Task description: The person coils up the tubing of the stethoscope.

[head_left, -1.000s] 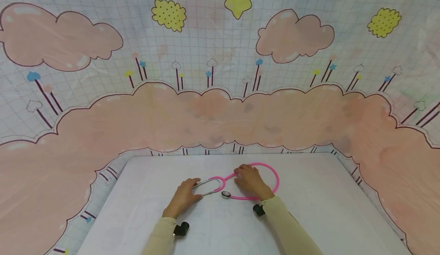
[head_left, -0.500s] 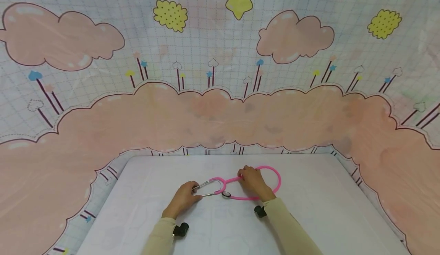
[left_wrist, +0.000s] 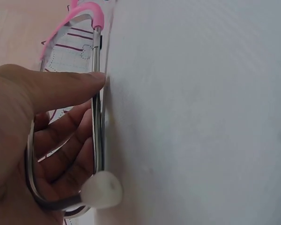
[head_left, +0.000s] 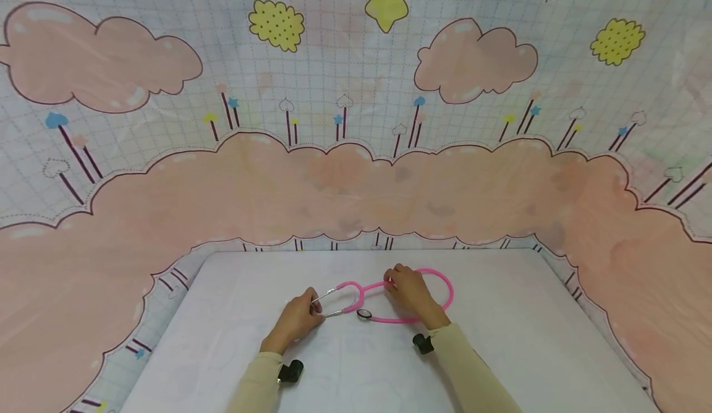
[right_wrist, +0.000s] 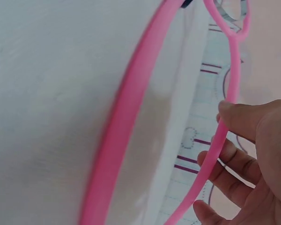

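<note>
A pink stethoscope point(head_left: 449, 289) lies across the white table in the head view, its tube looping to the right. My left hand point(head_left: 293, 321) holds the metal ear tubes point(left_wrist: 97, 61) at the left end. In the left wrist view the thumb lies over one tube, with fingers curled behind; a pale ear tip point(left_wrist: 102, 190) sticks out below. My right hand point(head_left: 410, 292) pinches the pink tube between thumb and fingers, just right of the Y-shaped fork point(right_wrist: 233, 35). Between the hands, the round chest piece point(head_left: 364, 314) rests near the fork.
The white table point(head_left: 345, 370) runs out to both sides and toward the person. Behind and around it hangs a cloth point(head_left: 356, 196) printed with clouds and stars. A black wrist camera point(head_left: 291, 371) sits at the left sleeve, another wrist camera point(head_left: 423, 343) at the right.
My right fingers, spread over the tube a second ago, have closed on it, and the tube's loop has shifted slightly. My left fingers have drawn in on the ear tubes, which have moved slightly.
</note>
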### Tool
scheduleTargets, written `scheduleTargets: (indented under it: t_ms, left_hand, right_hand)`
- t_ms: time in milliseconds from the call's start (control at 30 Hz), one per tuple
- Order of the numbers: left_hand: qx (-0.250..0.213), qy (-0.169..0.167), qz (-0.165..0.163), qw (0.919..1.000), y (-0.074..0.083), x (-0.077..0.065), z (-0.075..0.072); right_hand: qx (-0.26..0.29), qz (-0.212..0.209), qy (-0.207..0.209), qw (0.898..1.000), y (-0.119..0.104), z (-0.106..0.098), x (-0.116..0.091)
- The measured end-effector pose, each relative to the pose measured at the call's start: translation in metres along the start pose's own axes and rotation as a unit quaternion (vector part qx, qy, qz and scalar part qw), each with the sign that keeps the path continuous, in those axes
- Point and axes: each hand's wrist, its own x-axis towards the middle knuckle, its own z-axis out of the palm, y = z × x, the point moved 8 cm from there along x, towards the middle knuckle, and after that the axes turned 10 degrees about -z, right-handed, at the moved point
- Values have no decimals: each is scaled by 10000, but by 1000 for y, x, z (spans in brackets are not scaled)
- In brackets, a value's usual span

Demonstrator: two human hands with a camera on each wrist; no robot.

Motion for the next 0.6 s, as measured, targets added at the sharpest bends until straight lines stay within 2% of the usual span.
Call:
scheduleTargets:
  t_ms: [433, 600]
  left_hand:
    - [40, -167, -166, 9997, 2, -2, 0]
    - [-162, -350, -147, 9991, 4, -5, 3]
  right_hand:
    - [333, 199, 270, 9989, 0, -16, 1]
    - [509, 279, 330, 9978, -2, -22, -1]
